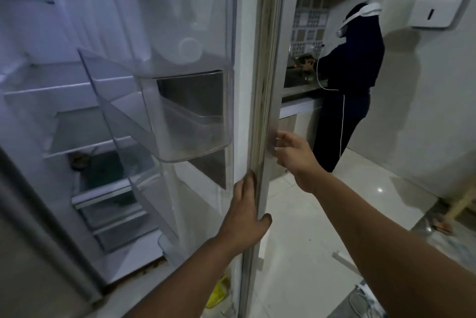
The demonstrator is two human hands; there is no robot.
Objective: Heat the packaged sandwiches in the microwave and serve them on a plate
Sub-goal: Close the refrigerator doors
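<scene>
Gripping the fridge door edge, the left hand has fingers inside and thumb round the seal, while the right hand hovers loosely curled, holding nothing, just beside its outer face; no sandwiches show on the door bins, so she would do well to swing it wide and search the shelves left of the door.

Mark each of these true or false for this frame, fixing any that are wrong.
1. The fridge door stands open. True.
2. The left hand rests on the door's edge. True.
3. The right hand holds a packaged sandwich. False: it holds nothing and reaches at the door's outer side.
4. The clear door bin is packed with bottles. False: nothing shows in it.
5. A second person in dark clothes stands at the counter beyond the door. True.
</scene>
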